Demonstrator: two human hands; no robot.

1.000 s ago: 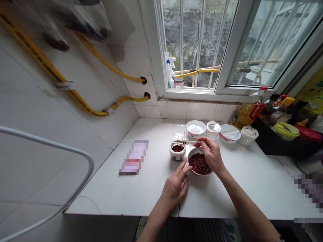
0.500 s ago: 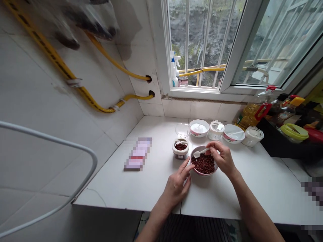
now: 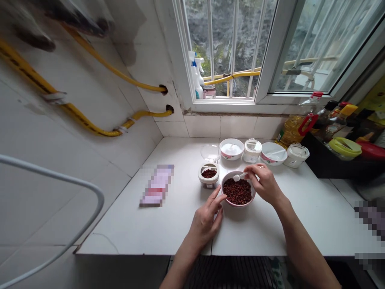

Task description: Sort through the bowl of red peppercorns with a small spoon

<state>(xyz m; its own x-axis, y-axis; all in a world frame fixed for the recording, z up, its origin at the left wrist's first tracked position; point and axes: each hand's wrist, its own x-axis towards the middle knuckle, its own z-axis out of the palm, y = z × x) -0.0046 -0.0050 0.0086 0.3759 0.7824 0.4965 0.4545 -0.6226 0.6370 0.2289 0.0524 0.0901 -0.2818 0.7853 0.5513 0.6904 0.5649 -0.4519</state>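
Note:
A white bowl with pinkish outer wall (image 3: 240,205) stands on the counter, filled with small dark red-brown dried peppercorn-like grains (image 3: 237,192). My right hand (image 3: 263,180) pinches a small white spoon (image 3: 237,177) by its handle, its scoop over the far part of the grains. My left hand (image 3: 207,218) lies at the bowl's left side, fingers stretched out and apart, fingertips touching the rim. Just left of the bowl, a small seasoning jar (image 3: 208,182) holds the same grains, with its clear lid (image 3: 210,152) flipped up behind.
Behind stand a bowl of white powder (image 3: 231,157), a lidded jar (image 3: 252,151), a second bowl (image 3: 273,159) with a white spoon, and another jar (image 3: 296,155). An oil bottle (image 3: 293,128) and a black rack (image 3: 319,160) are right. A blurred packet (image 3: 157,186) lies left.
The view has shifted slightly, moving everything leftward in the picture. Relative to the bowl, the spoon has moved right and a little toward the far rim. My left hand stays at the bowl.

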